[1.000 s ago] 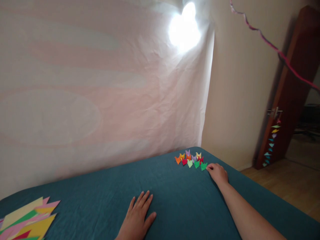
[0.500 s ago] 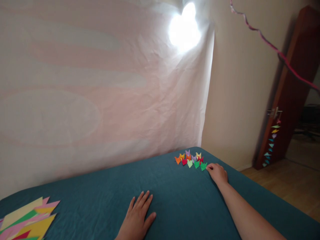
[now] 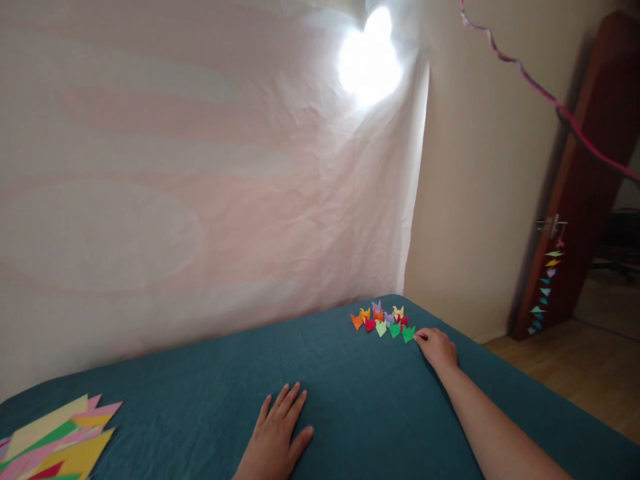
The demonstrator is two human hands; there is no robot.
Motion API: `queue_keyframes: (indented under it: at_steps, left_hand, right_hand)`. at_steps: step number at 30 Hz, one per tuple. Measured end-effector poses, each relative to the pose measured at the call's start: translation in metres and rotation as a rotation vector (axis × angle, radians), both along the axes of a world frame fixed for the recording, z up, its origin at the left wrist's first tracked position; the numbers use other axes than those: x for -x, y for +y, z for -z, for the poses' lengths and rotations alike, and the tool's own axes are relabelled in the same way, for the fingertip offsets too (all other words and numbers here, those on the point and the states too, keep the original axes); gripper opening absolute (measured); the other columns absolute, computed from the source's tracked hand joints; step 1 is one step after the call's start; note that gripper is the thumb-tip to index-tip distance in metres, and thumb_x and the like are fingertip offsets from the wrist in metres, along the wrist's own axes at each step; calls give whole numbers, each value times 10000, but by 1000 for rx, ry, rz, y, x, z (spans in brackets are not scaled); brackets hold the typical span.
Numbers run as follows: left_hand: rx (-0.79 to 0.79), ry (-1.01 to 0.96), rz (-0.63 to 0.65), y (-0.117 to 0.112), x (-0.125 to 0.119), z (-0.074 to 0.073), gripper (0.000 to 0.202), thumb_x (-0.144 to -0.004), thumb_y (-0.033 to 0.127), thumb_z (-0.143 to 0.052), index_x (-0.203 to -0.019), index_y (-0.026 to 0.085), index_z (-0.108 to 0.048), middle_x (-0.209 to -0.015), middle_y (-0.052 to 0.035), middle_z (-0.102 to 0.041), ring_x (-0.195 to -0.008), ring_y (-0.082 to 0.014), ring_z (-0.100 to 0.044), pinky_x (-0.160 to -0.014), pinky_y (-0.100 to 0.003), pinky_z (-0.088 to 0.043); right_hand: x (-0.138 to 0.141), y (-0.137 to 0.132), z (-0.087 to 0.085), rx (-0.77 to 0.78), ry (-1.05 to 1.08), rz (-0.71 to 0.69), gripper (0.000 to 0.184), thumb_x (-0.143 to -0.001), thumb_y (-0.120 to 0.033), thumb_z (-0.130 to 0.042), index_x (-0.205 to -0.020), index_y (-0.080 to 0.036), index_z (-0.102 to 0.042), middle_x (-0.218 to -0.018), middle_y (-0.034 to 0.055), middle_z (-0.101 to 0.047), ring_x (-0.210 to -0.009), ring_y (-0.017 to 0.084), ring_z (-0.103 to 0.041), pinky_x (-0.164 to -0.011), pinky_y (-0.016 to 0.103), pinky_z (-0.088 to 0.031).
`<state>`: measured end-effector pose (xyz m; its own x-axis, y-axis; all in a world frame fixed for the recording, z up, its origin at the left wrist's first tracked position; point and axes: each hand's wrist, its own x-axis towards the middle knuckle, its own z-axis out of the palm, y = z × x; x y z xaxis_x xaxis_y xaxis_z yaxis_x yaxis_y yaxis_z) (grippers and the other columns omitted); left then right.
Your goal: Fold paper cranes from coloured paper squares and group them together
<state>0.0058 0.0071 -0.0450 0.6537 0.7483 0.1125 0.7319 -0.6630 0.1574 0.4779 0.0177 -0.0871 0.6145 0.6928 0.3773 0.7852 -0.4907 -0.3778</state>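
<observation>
The green bird (image 3: 409, 335) sat at the fingertips of the right hand (image 3: 437, 348)

The right hand's thumb and finger were pinched together on the bird's edge. The bird lay just left of that hand, at the near right end of the other birds (image 3: 381, 328). The left hand (image 3: 275, 435) rested palm down on the table (image 3: 200, 393), fingers slightly spread, well apart from the bird.

Left hand (image 3: 276, 437) palm down, thumb (image 3: 301, 441) apart; right hand (image 3: 436, 349) pinching, arm (image 3: 495, 420) outstretched.
</observation>
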Motion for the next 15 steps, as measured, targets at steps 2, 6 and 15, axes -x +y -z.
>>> queue_keyframes:
  at_steps: [2,6,15]
  left_hand:
    - [-8,-2,5,0,0,1,554,-929,547,-288,-1421,292,-301,-1501,-10,-259,-1382,-271,-232,-1117,-529,-195]
    - [-8,10,-3,-1,0,0,557,-926,557,-282,-1421,302,-297,-1501,9,-253,-1382,-268,-228,-1117,-534,-198]
    - [-11,16,-10,0,0,-1,566,-920,572,-275,-1420,307,-300,-1499,11,-258,-1383,-267,-223,-1114,-536,-206]
  right_hand:
    - [-1,0,0,-1,5,2,191,-792,-337,-546,-805,-286,-729,-902,36,-676,-879,221,-600,-644,272,-385]
    - [-2,-3,1,-2,12,-10,195,-788,-331,-542,-792,-290,-732,-905,26,-683,-868,214,-606,-657,265,-401]
    - [-5,-5,4,-14,9,-44,209,-786,-321,-538,-825,-307,-742,-943,15,-685,-893,210,-609,-695,260,-422]
